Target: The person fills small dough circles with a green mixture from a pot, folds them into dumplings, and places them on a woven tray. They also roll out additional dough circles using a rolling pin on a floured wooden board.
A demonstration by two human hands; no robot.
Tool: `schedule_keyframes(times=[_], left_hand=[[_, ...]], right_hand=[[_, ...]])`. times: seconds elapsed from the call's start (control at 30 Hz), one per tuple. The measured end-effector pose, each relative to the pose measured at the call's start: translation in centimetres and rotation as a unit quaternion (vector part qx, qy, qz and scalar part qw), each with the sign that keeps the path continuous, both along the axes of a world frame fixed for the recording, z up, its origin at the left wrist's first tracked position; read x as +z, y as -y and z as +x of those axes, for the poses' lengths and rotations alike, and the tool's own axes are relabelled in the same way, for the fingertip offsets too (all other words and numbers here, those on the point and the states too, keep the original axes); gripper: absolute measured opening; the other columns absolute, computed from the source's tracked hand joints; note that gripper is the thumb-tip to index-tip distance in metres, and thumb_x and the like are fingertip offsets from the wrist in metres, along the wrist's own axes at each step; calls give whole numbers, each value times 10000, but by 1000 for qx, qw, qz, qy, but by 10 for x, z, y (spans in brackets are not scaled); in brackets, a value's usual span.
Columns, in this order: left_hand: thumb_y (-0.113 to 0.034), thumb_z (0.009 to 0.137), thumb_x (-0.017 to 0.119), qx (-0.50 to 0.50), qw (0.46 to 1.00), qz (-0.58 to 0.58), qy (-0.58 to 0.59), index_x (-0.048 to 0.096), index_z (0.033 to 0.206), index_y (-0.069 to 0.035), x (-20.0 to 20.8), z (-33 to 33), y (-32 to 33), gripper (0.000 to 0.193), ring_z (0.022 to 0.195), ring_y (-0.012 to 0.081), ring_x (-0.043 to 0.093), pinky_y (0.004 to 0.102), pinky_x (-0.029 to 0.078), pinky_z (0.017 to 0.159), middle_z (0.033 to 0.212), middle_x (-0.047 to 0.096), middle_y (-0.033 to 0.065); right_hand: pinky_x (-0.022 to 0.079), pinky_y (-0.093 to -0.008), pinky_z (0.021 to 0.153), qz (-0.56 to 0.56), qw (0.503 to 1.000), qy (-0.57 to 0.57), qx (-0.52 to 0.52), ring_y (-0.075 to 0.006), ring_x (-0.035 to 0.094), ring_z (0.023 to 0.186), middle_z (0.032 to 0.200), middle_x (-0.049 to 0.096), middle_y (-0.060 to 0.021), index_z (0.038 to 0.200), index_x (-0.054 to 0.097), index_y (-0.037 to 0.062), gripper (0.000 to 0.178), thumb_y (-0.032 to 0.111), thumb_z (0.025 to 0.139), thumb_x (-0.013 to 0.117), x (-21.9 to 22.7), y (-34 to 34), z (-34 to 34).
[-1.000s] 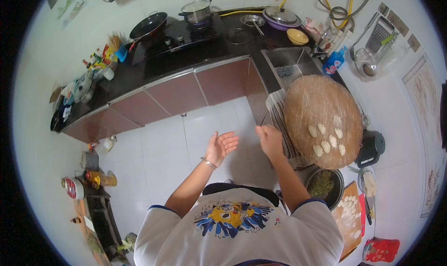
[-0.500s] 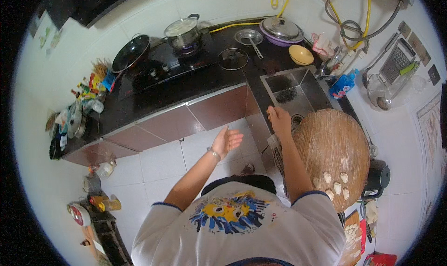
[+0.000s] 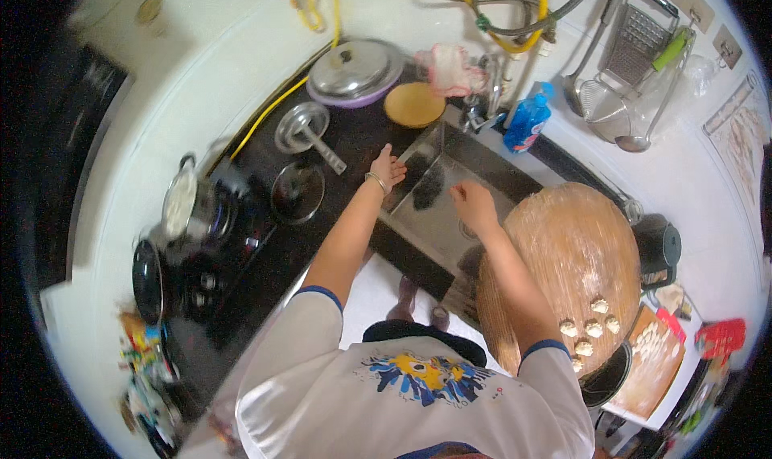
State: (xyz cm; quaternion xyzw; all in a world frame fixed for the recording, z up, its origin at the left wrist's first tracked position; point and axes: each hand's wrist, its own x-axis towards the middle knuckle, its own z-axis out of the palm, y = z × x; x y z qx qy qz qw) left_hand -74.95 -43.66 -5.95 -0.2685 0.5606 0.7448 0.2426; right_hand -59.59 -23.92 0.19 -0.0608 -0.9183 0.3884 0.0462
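Observation:
My left hand (image 3: pixel 389 170) is held over the left rim of the metal sink (image 3: pixel 515 187), palm partly turned up and fingers stretched out. It holds nothing. My right hand (image 3: pixel 476 206) hovers above the sink basin with its fingers curled in; whether anything is inside them is hidden. Under my right forearm lies a large round wooden board (image 3: pixel 555 250), dusted with flour. Several small dumplings (image 3: pixel 593 328) sit on its near part. Left of my left hand, a glass lid (image 3: pixel 297 192) and a metal skimmer (image 3: pixel 302 128) rest on the black counter.
A yellow bowl (image 3: pixel 414 106) and a lidded purple basin (image 3: pixel 354 71) stand behind the sink, near the faucet (image 3: pixel 480 115) and a blue soap bottle (image 3: pixel 527 123). On the stove are a pot (image 3: pixel 183 204) and a wok (image 3: pixel 147 282). A dark kettle (image 3: pixel 661 250) stands right of the board.
My view and body have turned right toward the sink. My left hand has gone from above the floor to the sink's left rim. My right hand stays curled over the sink.

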Motion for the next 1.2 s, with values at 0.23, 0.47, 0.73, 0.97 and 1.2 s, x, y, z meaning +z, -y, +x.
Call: schedule_keyframes(times=[0.23,0.47,0.73,0.97,1.2], left_hand=[[-419,881,505,-1,999,8,34,434,1191,0,-84,-152,-48,526,715,244,582,378,538,638,940,542,175],[-319,905,496,15,998,20,-62,431,1219,-77,-114,-162,-53,402,917,238,591,359,547,658,1123,552,99],[-332,891,507,-54,996,58,-29,422,1225,-61,-42,-49,-31,438,957,277,586,441,531,725,1130,549,127],[-318,908,489,-228,972,56,7,448,1222,-99,-44,-15,-47,384,1018,236,550,413,498,755,1156,545,84],[-362,917,462,-231,973,20,10,438,1245,-127,-12,8,-70,404,1027,215,527,399,459,788,1174,535,61]], right_hand=[[480,-442,697,23,996,18,-88,-373,600,786,817,622,-207,848,641,42,186,220,811,604,-37,-32,-57],[447,-427,844,158,982,15,-100,-374,535,951,1068,534,-240,910,606,12,212,174,774,601,-84,-72,-138],[371,-426,964,173,967,-161,-95,-343,509,1049,1104,549,-196,950,612,40,239,223,814,540,-129,-129,-214],[482,-443,737,102,990,92,-13,-393,582,840,891,610,-217,908,613,55,246,252,766,578,-109,-141,-201],[462,-424,769,58,993,-59,-85,-367,568,898,937,595,-204,877,597,4,151,90,755,584,-72,-133,-166]])
